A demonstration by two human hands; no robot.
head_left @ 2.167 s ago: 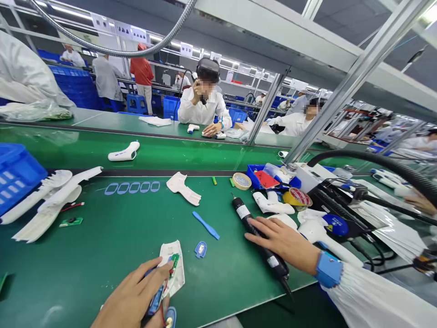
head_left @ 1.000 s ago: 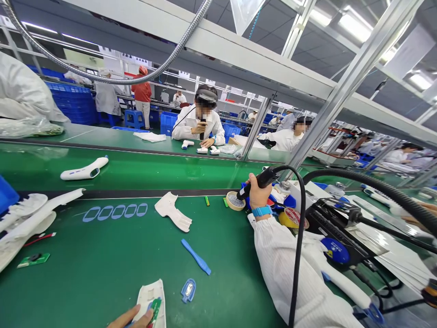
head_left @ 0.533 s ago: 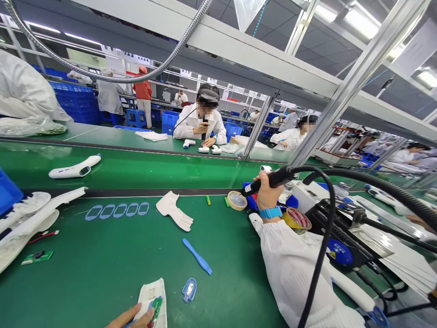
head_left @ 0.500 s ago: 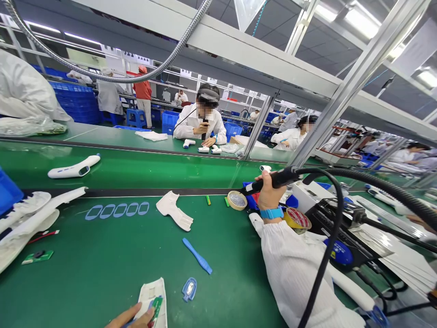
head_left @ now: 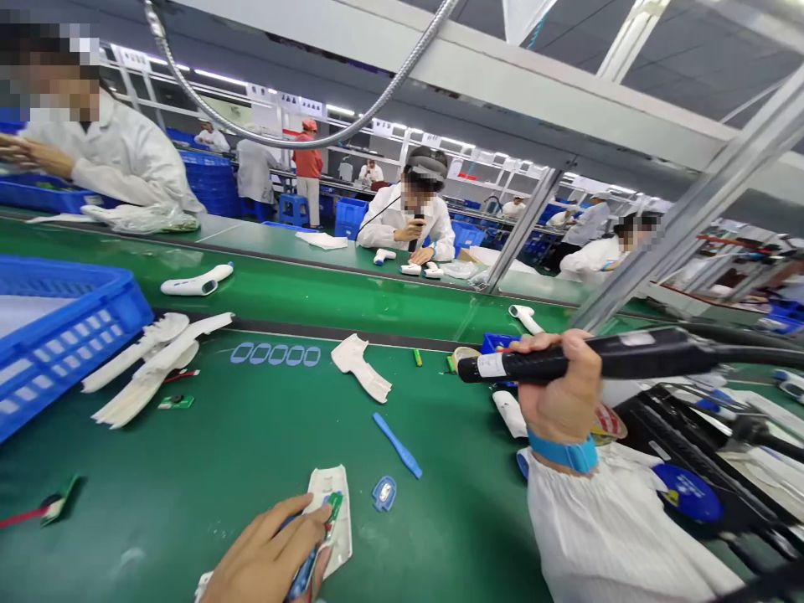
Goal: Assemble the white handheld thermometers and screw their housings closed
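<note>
My left hand (head_left: 267,548) is closed on a white plastic housing half (head_left: 341,536) at the lower middle of the view. A small green circuit board (head_left: 335,509) lies inside the housing under my fingertips. My right hand (head_left: 559,398) grips a black corded electric screwdriver (head_left: 641,352), held level with its front end pointing left. Partly behind that end is a round dish (head_left: 465,353). To the right of the housing lies a blue and white plastic part (head_left: 383,494), with a blue pry tool (head_left: 397,445) above it.
Several blue frames (head_left: 276,354) lie in a row near another white housing half (head_left: 361,368). At left stand white shells (head_left: 160,368) and a blue basket (head_left: 75,318). A metal post (head_left: 691,201) rises at right. Co-workers sit across the bench.
My right hand has brought the screwdriver away from the round dish and nearer to me. My left hand shows more fully, still on the housing. The view has swung left.
</note>
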